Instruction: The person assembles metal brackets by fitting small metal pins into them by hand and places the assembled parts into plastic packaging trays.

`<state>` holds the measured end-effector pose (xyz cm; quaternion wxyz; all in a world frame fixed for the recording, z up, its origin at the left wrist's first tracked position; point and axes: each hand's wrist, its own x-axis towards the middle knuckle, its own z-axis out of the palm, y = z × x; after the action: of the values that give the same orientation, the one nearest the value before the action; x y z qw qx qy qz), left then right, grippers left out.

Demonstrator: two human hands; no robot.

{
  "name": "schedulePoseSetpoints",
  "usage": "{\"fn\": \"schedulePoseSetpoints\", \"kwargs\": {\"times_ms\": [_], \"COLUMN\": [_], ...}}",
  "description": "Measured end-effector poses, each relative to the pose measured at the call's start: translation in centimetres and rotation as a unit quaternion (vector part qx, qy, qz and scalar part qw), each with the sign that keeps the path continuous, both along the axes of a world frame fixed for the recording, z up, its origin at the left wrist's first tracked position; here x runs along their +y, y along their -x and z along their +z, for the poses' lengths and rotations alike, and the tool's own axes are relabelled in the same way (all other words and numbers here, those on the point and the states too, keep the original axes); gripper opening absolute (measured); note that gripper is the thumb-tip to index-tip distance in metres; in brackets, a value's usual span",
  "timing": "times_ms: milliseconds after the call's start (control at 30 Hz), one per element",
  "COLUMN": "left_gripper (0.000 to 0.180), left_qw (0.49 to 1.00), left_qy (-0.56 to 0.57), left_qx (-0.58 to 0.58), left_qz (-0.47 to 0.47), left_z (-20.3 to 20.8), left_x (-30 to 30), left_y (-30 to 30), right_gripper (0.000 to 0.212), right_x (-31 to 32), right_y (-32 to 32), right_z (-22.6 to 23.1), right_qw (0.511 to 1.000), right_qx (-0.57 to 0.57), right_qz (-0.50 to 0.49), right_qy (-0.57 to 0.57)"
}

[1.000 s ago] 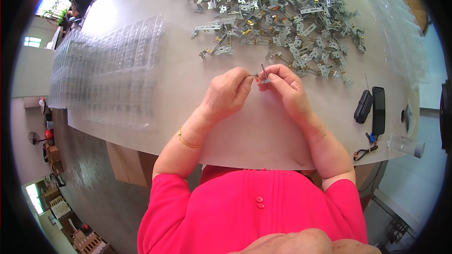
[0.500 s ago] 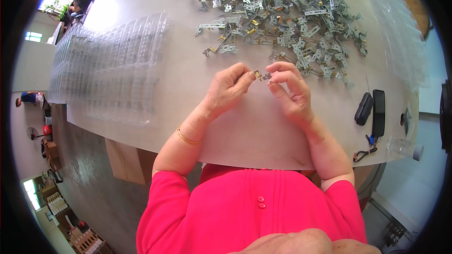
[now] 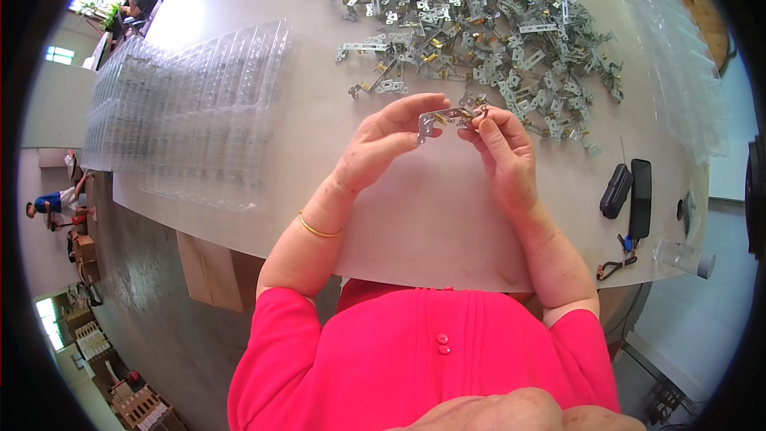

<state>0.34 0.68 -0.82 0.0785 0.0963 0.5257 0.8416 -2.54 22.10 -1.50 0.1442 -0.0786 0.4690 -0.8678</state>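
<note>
A silvery metal bracket [image 3: 427, 122] with brass-coloured bits hangs above the table in front of me. My right hand [image 3: 508, 156] pinches its right end between thumb and fingers. My left hand [image 3: 378, 143], fingers stretched and thumb apart, surrounds the bracket's left end; whether its fingertips touch the metal I cannot tell. Just beyond both hands spreads a large loose pile of similar metal brackets [image 3: 479, 32], some with brass-coloured parts.
Stacked clear plastic trays [image 3: 211, 112] stand at the left, with more clear plastic sheets [image 3: 678, 56] at the right edge. A black case [image 3: 615, 191], a phone [image 3: 641, 198] and keys [image 3: 629, 241] lie to the right. A person [image 3: 52, 203] is far left.
My right hand has closed on the bracket's right end, while my left fingers have come apart. The bracket now shows at more of its length. The distant person at left has moved.
</note>
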Motion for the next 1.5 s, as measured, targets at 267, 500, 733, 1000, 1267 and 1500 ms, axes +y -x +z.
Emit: {"fn": "schedulePoseSetpoints", "kwargs": {"times_ms": [267, 500, 733, 1000, 1267, 1500], "left_gripper": [0.032, 0.033, 0.032, 0.024, 0.017, 0.012], "left_qw": [0.994, 0.99, 0.976, 0.949, 0.895, 0.861], "left_qy": [0.082, 0.128, 0.199, 0.305, 0.416, 0.438], "left_qx": [0.065, -0.063, -0.083, 0.023, 0.118, 0.231], "left_qz": [0.04, 0.003, -0.022, 0.076, 0.111, 0.111], "left_z": [-0.5, 0.0, 1.0, 0.1, 0.0, -0.4], "left_x": [0.2, 0.0, 0.6, 0.8, 1.1, 1.5], "left_y": [0.2, -0.3, -0.6, -0.6, -0.7, -0.8], "right_gripper": [0.01, 0.01, 0.009, 0.013, 0.023, 0.009], "right_x": [-0.9, -0.9, -0.6, -0.7, -0.7, -0.9], "right_y": [-0.7, -2.0, -2.0, -1.8, -1.9, -1.7], "right_z": [-0.3, 1.1, 1.4, 0.9, 0.8, 0.8], "right_qw": [0.995, 0.961, 0.966, 0.95, 0.96, 0.9], "right_qx": [0.029, 0.154, 0.118, 0.159, 0.138, 0.29], "right_qz": [0.016, 0.0, 0.011, -0.002, 0.007, -0.051], "right_qy": [-0.093, -0.228, -0.23, -0.27, -0.243, -0.322]}}
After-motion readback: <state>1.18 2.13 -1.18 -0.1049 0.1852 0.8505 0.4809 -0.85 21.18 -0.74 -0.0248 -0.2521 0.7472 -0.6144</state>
